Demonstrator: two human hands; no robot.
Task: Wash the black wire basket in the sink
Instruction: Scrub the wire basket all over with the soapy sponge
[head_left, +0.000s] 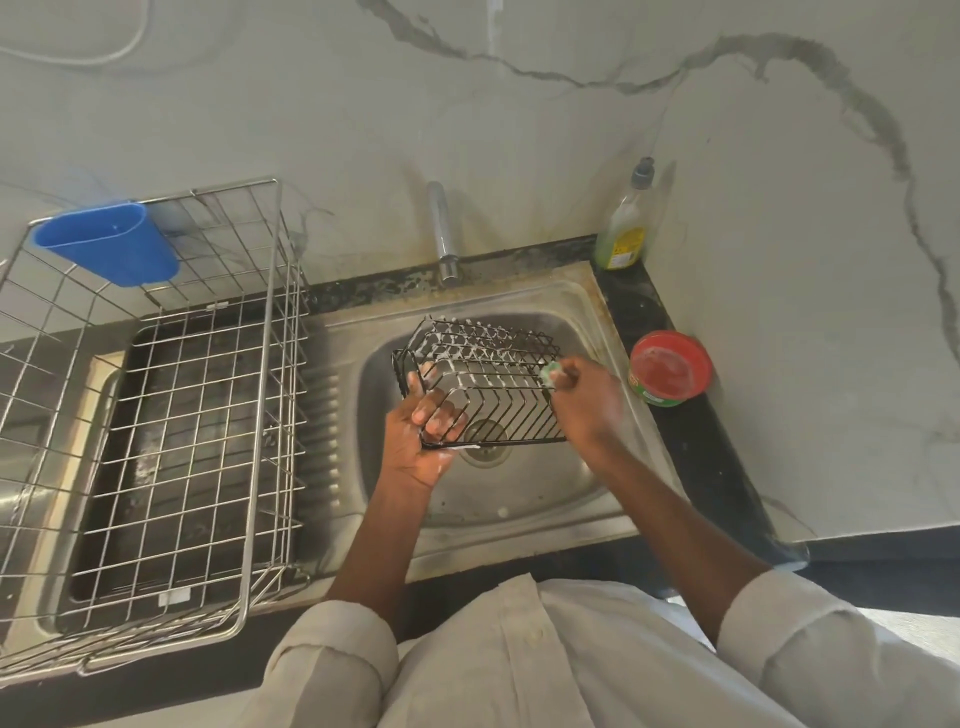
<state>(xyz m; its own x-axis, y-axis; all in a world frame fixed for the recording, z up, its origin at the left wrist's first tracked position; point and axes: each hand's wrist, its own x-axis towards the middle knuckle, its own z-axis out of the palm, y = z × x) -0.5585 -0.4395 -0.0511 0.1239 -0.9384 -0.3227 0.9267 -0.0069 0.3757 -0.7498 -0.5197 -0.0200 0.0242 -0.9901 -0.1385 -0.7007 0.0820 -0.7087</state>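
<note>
The black wire basket (483, 379) is held tilted above the steel sink (524, 499), with white soap foam on its upper wires. My left hand (421, 441) grips its lower left corner, fingers curled through the wires. My right hand (587, 400) pinches a small green scrub pad (549, 374) against the basket's right side. The drain (485, 441) shows through the wires below.
A large steel dish rack (156, 415) with a blue cutlery holder (109, 241) stands on the left drainboard. The tap (444, 234) sticks out of the wall behind the sink. A dish soap bottle (623, 223) and a red tub (670, 369) sit on the dark counter at right.
</note>
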